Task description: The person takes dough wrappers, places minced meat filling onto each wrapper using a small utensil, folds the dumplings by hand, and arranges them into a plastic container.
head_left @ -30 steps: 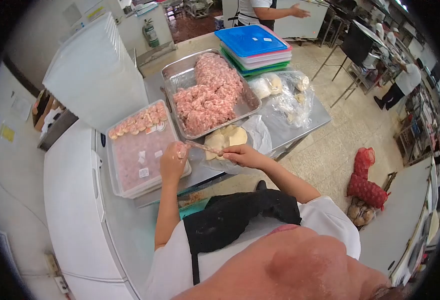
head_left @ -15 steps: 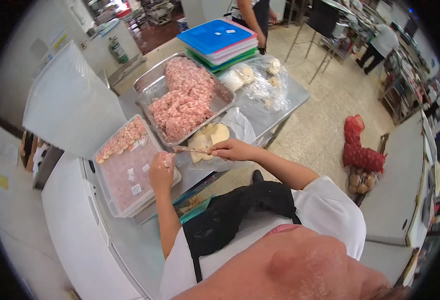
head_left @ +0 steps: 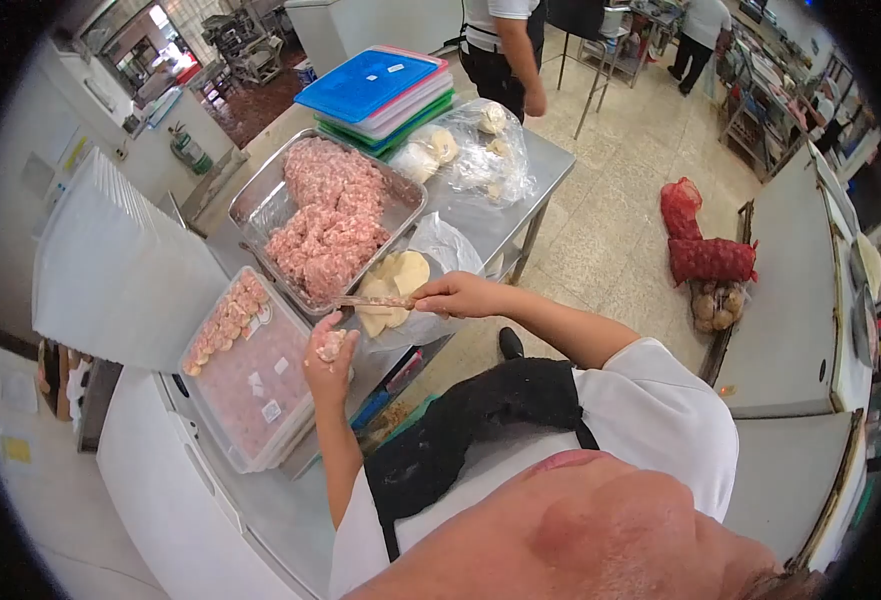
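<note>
In my cupped left hand [head_left: 320, 378] lies a small dough wrapper with minced meat [head_left: 331, 346]. My right hand [head_left: 457, 296] grips one end of a thin, flat spreading stick [head_left: 372, 301] with meat stuck to it; its other end points toward my left hand. Just beyond the stick, pale round dough wrappers [head_left: 406, 272] lie on a plastic bag [head_left: 447, 245]. Behind them stands a metal tray [head_left: 407, 205] heaped with minced meat [head_left: 332, 235]. To the left of my left hand, a lidded plastic container [head_left: 250, 360] bears rows of small filled dumplings [head_left: 228, 318].
Stacked coloured lids [head_left: 370, 85] and dough balls under clear plastic [head_left: 480, 150] occupy the table's far side. White trays [head_left: 110, 260] are stacked at left. A person [head_left: 505, 50] stands beyond the table. Red mesh sacks [head_left: 705, 258] lie on the floor at right.
The stick's tip has come away from the wrapper in my left hand, whose fingers have opened somewhat around it. The view has shifted, and the person beyond the table shows more fully.
</note>
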### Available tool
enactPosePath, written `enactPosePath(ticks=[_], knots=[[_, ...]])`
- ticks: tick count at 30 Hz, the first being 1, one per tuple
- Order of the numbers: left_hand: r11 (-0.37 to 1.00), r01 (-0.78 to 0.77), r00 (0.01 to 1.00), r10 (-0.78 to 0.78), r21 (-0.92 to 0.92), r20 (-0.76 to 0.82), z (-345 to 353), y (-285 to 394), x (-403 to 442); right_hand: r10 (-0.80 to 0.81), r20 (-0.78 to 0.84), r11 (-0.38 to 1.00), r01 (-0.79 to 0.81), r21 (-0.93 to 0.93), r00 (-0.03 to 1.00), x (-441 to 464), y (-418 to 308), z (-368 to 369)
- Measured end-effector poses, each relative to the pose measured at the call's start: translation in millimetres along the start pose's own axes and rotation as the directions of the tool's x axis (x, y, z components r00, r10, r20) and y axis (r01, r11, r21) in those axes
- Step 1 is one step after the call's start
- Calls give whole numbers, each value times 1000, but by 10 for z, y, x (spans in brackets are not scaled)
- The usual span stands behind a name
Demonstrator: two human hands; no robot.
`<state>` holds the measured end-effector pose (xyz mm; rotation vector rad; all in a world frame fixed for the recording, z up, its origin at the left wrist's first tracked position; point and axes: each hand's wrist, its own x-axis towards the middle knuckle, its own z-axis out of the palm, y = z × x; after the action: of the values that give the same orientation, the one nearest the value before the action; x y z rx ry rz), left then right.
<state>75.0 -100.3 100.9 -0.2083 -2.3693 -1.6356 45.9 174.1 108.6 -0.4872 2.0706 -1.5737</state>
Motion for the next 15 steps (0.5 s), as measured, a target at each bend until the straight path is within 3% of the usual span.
enactPosePath(ticks=[7, 12, 15], knots=[[995, 93, 942, -99, 32, 321, 12, 163, -24, -161, 9, 984, 162, -72, 987, -122, -36, -12], [995, 92, 928, -100, 40, 358, 142, 148, -97, -73, 83, 983, 86, -164, 994, -324, -86, -45], [982, 172, 931, -136, -77, 339, 241, 242, -154, -56, 88, 975, 74, -211, 995, -415, -121, -87]])
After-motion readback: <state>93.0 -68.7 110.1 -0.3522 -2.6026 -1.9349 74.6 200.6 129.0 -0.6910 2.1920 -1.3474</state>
